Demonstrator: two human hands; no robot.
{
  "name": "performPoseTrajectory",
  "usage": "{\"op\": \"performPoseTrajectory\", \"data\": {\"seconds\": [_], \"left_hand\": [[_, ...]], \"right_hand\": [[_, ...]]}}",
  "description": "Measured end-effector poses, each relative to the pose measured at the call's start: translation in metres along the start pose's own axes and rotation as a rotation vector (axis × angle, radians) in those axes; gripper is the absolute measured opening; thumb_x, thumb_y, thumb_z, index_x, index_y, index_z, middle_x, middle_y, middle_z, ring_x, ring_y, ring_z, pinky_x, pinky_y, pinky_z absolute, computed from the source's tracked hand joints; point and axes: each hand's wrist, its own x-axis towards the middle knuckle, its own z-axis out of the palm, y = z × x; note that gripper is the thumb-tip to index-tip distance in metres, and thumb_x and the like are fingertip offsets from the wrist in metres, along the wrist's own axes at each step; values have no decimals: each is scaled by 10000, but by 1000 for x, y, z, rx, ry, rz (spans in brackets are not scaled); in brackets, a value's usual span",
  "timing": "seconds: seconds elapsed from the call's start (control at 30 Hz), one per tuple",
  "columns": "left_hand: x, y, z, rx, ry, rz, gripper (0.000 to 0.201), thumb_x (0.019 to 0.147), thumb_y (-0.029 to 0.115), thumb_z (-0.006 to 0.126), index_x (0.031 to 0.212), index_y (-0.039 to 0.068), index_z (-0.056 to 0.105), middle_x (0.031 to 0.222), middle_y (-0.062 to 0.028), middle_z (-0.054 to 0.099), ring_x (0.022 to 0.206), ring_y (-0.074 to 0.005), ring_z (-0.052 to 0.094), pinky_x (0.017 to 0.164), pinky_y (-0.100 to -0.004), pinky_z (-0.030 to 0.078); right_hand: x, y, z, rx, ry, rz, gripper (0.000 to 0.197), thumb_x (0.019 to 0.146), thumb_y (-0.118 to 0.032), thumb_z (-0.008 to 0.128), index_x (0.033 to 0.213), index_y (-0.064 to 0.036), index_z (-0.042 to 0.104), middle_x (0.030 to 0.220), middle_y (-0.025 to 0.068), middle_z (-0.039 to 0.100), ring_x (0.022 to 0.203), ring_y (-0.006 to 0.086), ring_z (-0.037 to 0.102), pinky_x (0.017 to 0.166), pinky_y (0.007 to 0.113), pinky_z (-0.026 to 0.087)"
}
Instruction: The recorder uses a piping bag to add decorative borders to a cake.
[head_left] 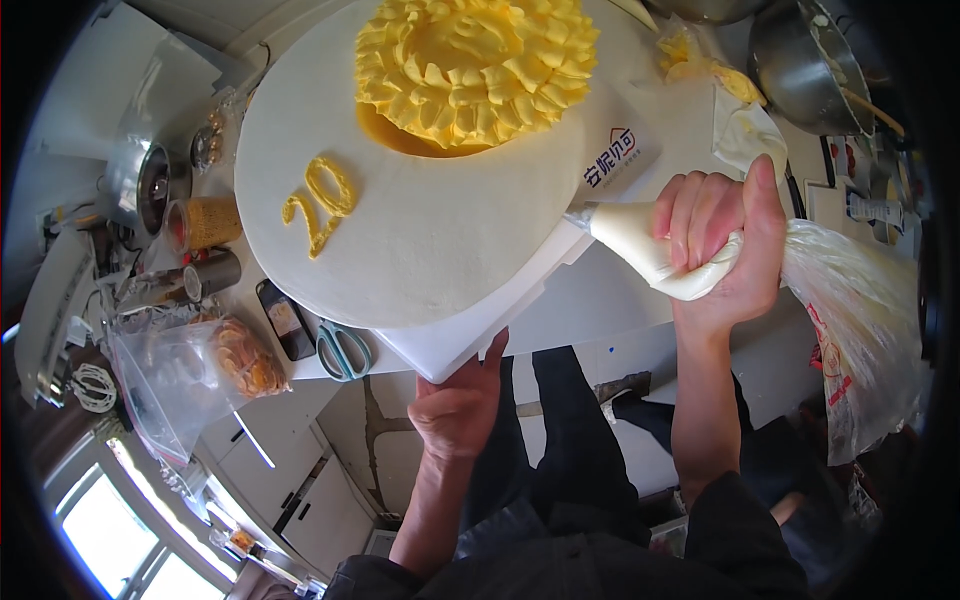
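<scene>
We stand at a wide, pale bench that carries nearly everything before us. Largest on it is a round cake coated in smooth white cream, directly in front of us. Toward its far side, on top, lies a thick ring of ruffled yellow cream petals, with a smooth, deeper yellow band showing under its near edge. Below the cake is a white, angular base, one corner of which points toward us.

To our right hangs a crinkled, clear plastic sheet with red print. On the left, by the bench's near edge, lies a clear plastic bag of orange dried slices. At the far right stands a round, shiny steel bowl with a wooden handle across its rim.

Our right hand is clenched around a soft piping bag filled with pale cream, thumb raised. Our left hand is at the base's near corner, its fingers touching the underside; we cannot tell whether it grips or only steadies.

Smaller still, a dark rectangular phone lies between the bag of slices and a pair of scissors with grey-blue loop handles. Two piped yellow cream figures mark the cake's left side. Smallest is the metal nozzle, at the cake's right edge; we cannot tell whether they touch
</scene>
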Motion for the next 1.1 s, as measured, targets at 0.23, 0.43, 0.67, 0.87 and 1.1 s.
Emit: {"op": "performPoseTrajectory", "data": {"seconds": [0.23, 0.43, 0.67, 0.87, 1.1], "left_hand": [[1, 3, 5, 1, -52, -2, 856, 512, -91, 498, 1331, 138, 593, 1326, -46, 623, 1353, -252, 473, 1203, -505, 249], [1, 5, 1, 29, -3, 27, 866, 502, -80, 500, 1336, 140, 579, 1340, -49, 608, 1349, -259, 468, 1201, -521, 249], [2, 6, 2, 33, -35, 5, 848, 507, -70, 499, 1331, 116, 573, 1343, -57, 606, 1369, -255, 436, 1198, -504, 250], [3, 7, 2, 25, -40, 19, 836, 532, -86, 494, 1341, 115, 561, 1332, -65, 621, 1367, -267, 448, 1189, -527, 263], [0, 6, 6, 46, -21, 16, 882, 539, -67, 495, 1400, 122, 486, 1376, -72, 579, 1348, -272, 464, 1192, -522, 267]], "right_hand": [[-5, -4, 4, 32, 13, 63, 535, 1069, -305, 361, 567, -119, 378, 463, 31, 356, 377, 158, 351, 486, 341, 394], [-3, -7, 4, 13, 25, 44, 536, 1065, -314, 373, 565, -121, 377, 460, 32, 360, 377, 157, 347, 484, 337, 391], [0, 3, 1, -12, -13, -27, 496, 1082, -274, 267, 627, -121, 393, 472, 2, 331, 391, 132, 321, 507, 316, 392], [-1, -4, 2, 36, -41, 28, 502, 1084, -277, 256, 623, -126, 381, 474, 2, 334, 391, 133, 320, 505, 312, 397], [5, 1, 0, 1, 11, -3, 512, 1071, -296, 324, 595, -116, 384, 470, 18, 350, 387, 144, 334, 492, 327, 393]]}}
